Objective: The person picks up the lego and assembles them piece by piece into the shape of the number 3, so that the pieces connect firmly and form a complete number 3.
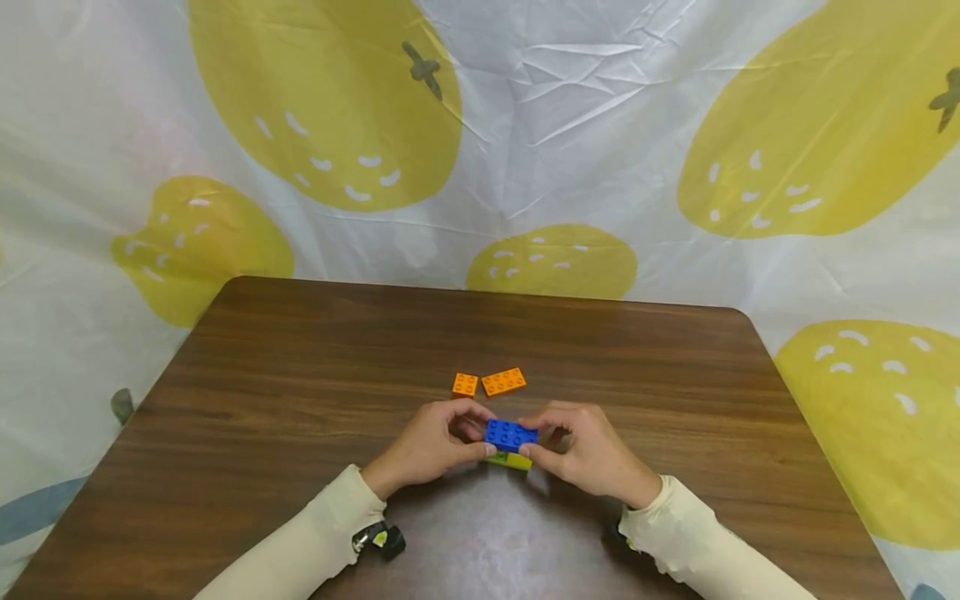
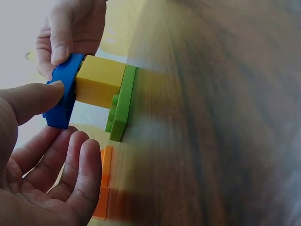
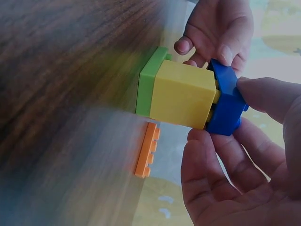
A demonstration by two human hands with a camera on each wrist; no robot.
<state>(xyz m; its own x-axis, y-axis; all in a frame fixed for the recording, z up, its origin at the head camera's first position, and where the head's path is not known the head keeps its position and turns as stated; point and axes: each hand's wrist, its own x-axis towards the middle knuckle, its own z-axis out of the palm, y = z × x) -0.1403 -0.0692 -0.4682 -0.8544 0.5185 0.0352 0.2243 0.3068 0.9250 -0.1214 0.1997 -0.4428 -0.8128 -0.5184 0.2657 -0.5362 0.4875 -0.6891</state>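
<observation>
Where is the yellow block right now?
In the left wrist view, the yellow block is left of centre in the upper half, sandwiched between the blue brick and the studded green brick.

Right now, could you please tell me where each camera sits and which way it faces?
Head: worn on the head, facing forward and down at the table; left hand, right hand and sleeves show.
Left wrist: worn there, facing the blue brick, yellow brick and green brick; left hand near, right hand beyond.
Right wrist: worn there, facing the same bricks from the opposite side; right hand near, left hand beyond.
Both wrist views share those bricks and both hands.
</observation>
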